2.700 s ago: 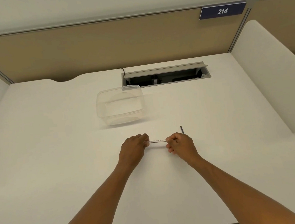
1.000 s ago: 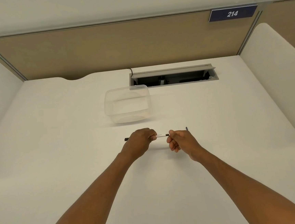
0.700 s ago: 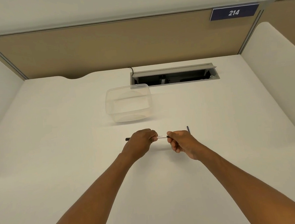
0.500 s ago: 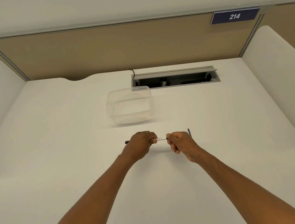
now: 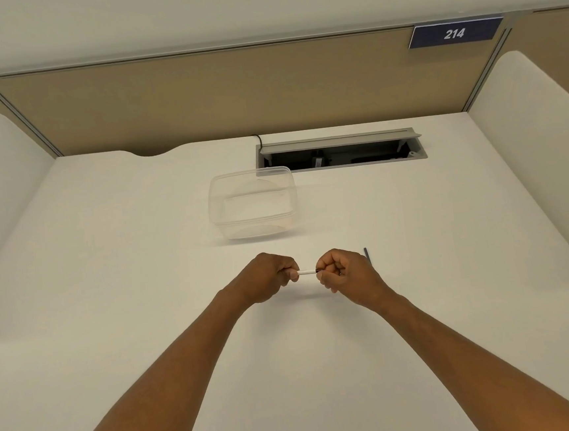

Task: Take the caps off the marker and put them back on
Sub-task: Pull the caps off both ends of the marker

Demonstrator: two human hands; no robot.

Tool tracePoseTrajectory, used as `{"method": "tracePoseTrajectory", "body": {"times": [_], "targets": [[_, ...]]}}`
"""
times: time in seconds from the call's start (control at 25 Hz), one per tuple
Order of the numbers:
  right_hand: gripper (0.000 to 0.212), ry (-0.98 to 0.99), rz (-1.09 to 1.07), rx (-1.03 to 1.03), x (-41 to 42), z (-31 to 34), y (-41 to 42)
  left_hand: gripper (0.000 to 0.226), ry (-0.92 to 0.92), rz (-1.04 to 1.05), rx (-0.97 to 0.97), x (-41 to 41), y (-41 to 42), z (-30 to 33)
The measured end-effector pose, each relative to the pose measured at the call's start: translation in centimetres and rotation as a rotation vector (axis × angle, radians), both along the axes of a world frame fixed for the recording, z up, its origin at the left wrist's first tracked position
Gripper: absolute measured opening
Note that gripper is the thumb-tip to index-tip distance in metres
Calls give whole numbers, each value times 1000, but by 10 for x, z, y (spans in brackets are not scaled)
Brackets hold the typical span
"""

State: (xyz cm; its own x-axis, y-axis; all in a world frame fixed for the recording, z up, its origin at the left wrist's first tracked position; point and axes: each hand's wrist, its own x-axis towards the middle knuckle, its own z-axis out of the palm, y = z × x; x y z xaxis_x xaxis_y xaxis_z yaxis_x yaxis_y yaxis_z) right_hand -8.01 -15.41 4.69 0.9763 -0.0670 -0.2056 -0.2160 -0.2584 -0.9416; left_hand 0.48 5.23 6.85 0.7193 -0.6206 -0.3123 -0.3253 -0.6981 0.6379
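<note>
A thin white marker (image 5: pixel 307 271) runs level between my two hands, just above the white desk (image 5: pixel 145 296). My left hand (image 5: pixel 268 278) is closed around its left part and hides that end. The fingers of my right hand (image 5: pixel 345 275) pinch the right end, where a dark tip or cap edge (image 5: pixel 317 271) shows. Only a short stretch of white barrel is visible between the fists. A thin dark piece (image 5: pixel 367 257), like a cap, shows just beyond my right hand. I cannot tell whether it lies on the desk or is held.
A clear plastic container (image 5: pixel 252 202) stands on the desk beyond my hands. Behind it is an open cable hatch (image 5: pixel 339 152). White side panels (image 5: pixel 538 145) rise at the left and right, and a beige partition closes the back.
The dark end that stuck out to the left of my left hand no longer shows. My hands have come closer together, leaving less white barrel visible between them.
</note>
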Motion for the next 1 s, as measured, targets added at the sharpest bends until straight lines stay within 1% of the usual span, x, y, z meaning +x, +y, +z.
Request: {"method": "tracePoseTrajectory", "body": {"times": [0.16, 0.28, 0.36, 0.52, 0.72, 0.92, 1.0], "targets": [[10, 82, 12, 111, -4, -1, 0, 26, -65, 1, 5, -1, -2, 0], [32, 152, -35, 147, -4, -1, -1, 24, -116, -14, 20, -3, -6, 2], [38, 177, -56, 153, -2, 0, -2, 22, -142, -27, 21, -5, -8, 4], [31, 154, -81, 130, 0, 1, -2, 22, -150, -19, 10, -6, -10, 4], [4, 110, -98, 156, 2, 1, -5, 22, -150, 6, 7, -9, -10, 9], [7, 140, -88, 243, 1, 3, -5, 21, -176, 16, -2, -11, -10, 11], [19, 164, -91, 241, 1, 5, -5, 21, -176, 13, -3, -12, -10, 11]]}}
